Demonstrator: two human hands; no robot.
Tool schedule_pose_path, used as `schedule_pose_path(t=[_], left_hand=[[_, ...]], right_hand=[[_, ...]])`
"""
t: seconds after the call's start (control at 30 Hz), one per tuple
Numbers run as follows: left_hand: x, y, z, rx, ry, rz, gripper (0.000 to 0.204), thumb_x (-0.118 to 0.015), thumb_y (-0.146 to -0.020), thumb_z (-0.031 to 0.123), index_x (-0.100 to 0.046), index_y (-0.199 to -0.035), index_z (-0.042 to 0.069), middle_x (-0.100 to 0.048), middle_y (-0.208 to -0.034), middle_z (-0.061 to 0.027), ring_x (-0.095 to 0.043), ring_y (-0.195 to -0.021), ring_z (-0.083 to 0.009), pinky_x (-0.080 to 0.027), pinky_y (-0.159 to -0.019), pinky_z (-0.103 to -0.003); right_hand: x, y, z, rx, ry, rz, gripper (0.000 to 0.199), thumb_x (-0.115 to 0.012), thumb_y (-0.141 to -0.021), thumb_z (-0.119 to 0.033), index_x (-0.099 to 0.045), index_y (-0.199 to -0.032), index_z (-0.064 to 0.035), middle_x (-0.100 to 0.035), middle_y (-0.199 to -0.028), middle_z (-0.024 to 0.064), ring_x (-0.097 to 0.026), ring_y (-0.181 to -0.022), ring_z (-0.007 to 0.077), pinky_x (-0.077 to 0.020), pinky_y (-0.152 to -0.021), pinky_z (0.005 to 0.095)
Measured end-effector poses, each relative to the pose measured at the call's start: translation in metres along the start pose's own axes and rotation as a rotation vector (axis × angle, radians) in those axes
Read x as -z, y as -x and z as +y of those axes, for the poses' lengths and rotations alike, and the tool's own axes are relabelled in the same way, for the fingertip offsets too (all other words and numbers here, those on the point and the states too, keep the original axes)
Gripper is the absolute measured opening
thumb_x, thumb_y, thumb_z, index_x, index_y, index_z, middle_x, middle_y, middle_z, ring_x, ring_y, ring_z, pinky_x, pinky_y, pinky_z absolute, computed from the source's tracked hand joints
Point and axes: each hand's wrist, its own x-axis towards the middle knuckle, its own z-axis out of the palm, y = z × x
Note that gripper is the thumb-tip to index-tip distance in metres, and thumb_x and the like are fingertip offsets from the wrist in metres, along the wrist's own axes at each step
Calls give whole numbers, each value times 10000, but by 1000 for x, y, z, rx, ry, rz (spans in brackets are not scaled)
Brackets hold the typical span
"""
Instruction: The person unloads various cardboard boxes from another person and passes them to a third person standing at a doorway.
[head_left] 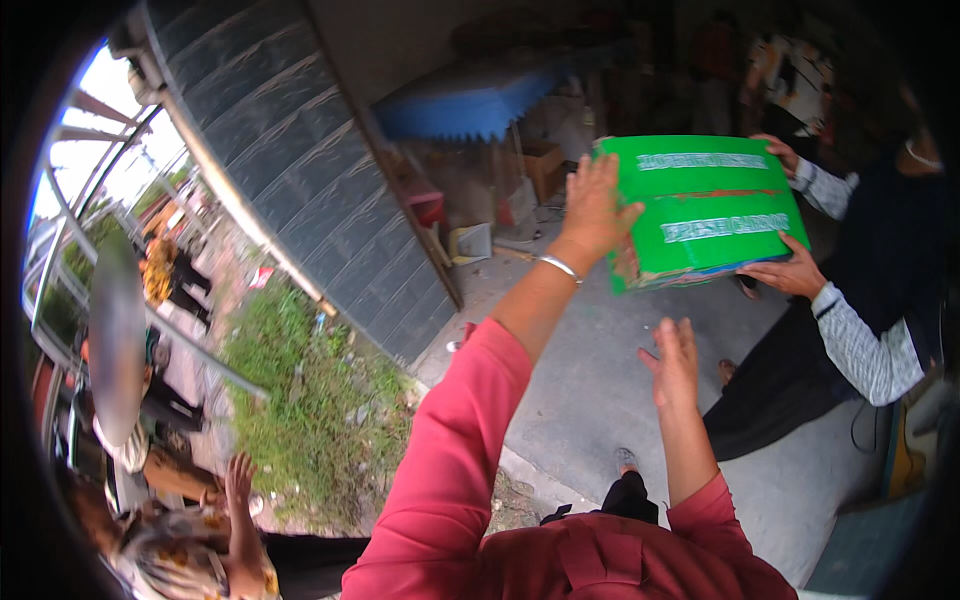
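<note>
A green cardboard box (pixel 712 208) with pale printing is held up at the right by a co-worker's two hands, one hand (pixel 785 270) under its lower right corner and the other at its upper right edge. My left hand (pixel 597 208), with a silver bangle at the wrist, reaches to the box's left side. Its fingers are stretched out along that edge; whether they touch it I cannot tell. Below the box and apart from it, my right hand (pixel 675 365) is raised with spread fingers and nothing in it. Red sleeves cover my upper arms.
A grey tiled wall (pixel 270 130) rises at left centre, with grass (pixel 300 400) beside it. Behind stands a blue-covered table (pixel 470 100) with a red bucket (pixel 427 207) near it. Another person (pixel 180 550) is at lower left, hands raised. Concrete floor (pixel 570 400) lies beneath us.
</note>
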Motion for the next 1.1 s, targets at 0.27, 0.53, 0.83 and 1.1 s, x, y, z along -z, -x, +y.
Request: schedule_pose_path(t=[0.27, 0.53, 0.83, 1.1], left_hand=[[50, 241, -30, 438, 163, -81, 652, -618, -751, 221, -312, -1272, -23, -331, -1295, -247, -263, -1236, -389, -260, -1014, -380], [162, 610, 30, 1565, 85, 208, 653, -612, -786, 282, -318, -1281, -29, -405, -1259, -238, -419, -1151, -326, -366, -928, -361], [182, 700, 84, 1627, 164, 675, 624, -595, -789, 229, -318, -1271, -56, -428, -1235, -232, -455, -1117, -286, -391, -901, -335], [170, 672, 49, 1455, 221, 612, 616, -596, -793, 239, -328, -1277, -32, -428, -1255, -204, -461, -1116, -301, -385, -906, -342]], right_hand=[[10, 47, 87, -414, 221, -359, 644, -542, -839, -238, -205, -1331, 5, -311, -1314, 170, -342, -1197, 310, -357, -895, 489], [-23, 116, 156, -536, 362, -793, 543, -519, -846, -173, -275, -1292, 17, -358, -1289, 193, -441, -1117, 270, -425, -837, 386], [-51, 185, 200, -647, 410, -1063, 550, -546, -821, -152, -294, -1281, 15, -379, -1274, 180, -486, -1060, 234, -458, -793, 357], [-39, 191, 216, -628, 418, -1062, 527, -542, -824, -153, -312, -1269, 10, -389, -1264, 178, -495, -1041, 233, -461, -786, 358]])
